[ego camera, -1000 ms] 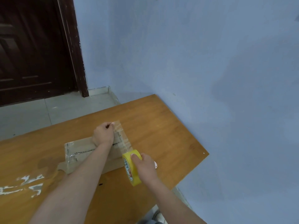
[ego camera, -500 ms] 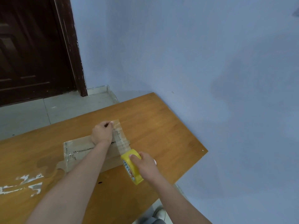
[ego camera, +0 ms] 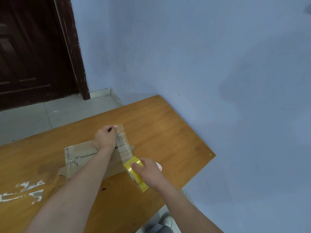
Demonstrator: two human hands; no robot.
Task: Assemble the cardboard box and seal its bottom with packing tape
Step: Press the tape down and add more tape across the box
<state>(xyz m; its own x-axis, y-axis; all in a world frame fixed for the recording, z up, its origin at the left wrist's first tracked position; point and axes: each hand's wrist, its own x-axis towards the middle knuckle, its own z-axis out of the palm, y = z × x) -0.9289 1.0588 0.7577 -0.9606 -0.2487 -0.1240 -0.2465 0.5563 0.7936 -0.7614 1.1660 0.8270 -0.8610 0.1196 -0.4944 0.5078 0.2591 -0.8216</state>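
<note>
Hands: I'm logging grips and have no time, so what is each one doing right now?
Left hand: closed, pinching the free end of the clear tape strip over the cardboard box.
Right hand: closed, holding the yellow tape roll.

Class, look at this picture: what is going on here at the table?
A person is taping a cardboard box that lies on a wooden table. The left hand pinches the free end of a clear strip of tape at the box's far side. The right hand grips the yellow tape roll at the near side, so the strip stretches across the box between the two hands. The strip is still joined to the roll, not yet cut.
</note>
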